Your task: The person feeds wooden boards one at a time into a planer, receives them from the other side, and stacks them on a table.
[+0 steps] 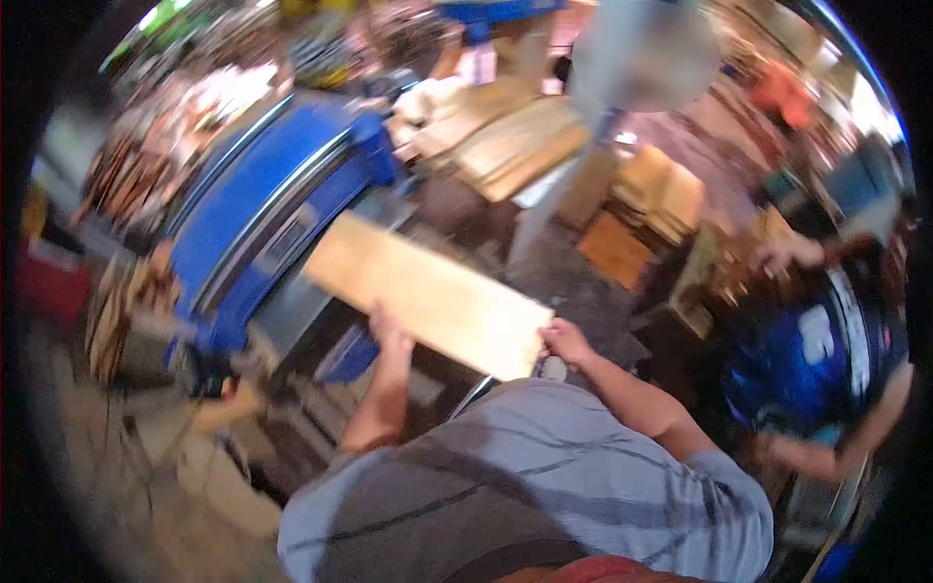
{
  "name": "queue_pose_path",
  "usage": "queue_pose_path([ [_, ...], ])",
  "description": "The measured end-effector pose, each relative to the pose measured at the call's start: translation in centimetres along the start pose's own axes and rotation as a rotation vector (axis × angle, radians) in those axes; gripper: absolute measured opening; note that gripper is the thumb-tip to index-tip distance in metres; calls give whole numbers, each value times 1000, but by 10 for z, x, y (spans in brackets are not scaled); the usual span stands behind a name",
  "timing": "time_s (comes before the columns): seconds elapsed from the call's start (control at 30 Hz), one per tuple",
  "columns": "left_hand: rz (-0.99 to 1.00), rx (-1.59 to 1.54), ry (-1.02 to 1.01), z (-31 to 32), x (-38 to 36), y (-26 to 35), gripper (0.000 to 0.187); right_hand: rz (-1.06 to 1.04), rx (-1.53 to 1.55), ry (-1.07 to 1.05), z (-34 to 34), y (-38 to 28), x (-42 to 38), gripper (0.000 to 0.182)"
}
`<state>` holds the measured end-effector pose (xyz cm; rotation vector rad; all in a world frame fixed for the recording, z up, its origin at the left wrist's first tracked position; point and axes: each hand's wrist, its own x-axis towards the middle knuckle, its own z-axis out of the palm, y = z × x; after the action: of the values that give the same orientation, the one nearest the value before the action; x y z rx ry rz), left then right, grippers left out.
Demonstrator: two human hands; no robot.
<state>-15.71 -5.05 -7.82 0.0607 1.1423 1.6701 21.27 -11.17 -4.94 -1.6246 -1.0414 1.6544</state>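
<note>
A long, flat wooden board (437,291) stretches across in front of my body, its far left end over the metal bed (292,311) of a blue machine (272,204). My left hand (391,328) grips the board's near long edge, about a third of the way along. At the board's right end, my right hand (566,343) is closed around the corner. The fingers under the board are hidden, and motion blurs the view.
Stacked boards (515,136) lie beyond the machine, with more wood pieces (656,194) to their right. A grey post (554,194) rises ahead. Close on my right is another person in a dark blue shirt (807,340). Wood scraps (224,476) litter the floor at left.
</note>
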Motion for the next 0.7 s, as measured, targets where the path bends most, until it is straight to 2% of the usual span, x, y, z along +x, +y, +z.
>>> queue_pose_path([
  [0.03, -30, 15, 8, 6, -12, 12, 47, 10, 17, 1, 7, -1, 0, 22],
  [0.13, 69, 34, -123, -15, 1, 5, 40, 42, 68, -59, 21, -18, -12, 19],
  [0.2, -1, 79, -249, -20, 1, 11, 39, 48, 75, -69, 32, -23, -14, 18],
  [0.27, -69, 147, -216, -13, -3, 24, 37, 43, 94, -60, 38, -24, -10, 18],
  [0.37, -167, 320, -324, -12, 7, 30, 34, 66, 99, -48, 43, -17, -8, 18],
  [0.47, -132, 423, -272, -1, 3, 39, 34, 98, 98, -38, 49, -24, -8, 18],
  [0.57, -106, 435, -210, -7, 34, 27, 37, 118, 92, -12, 62, -36, -5, 19],
  [0.67, -53, 487, -234, -5, 40, 28, 37, 141, 114, -16, 70, -45, 9, 19],
  [0.7, -49, 514, -225, -6, 37, 28, 49, 148, 108, -36, 75, -47, 14, 19],
])
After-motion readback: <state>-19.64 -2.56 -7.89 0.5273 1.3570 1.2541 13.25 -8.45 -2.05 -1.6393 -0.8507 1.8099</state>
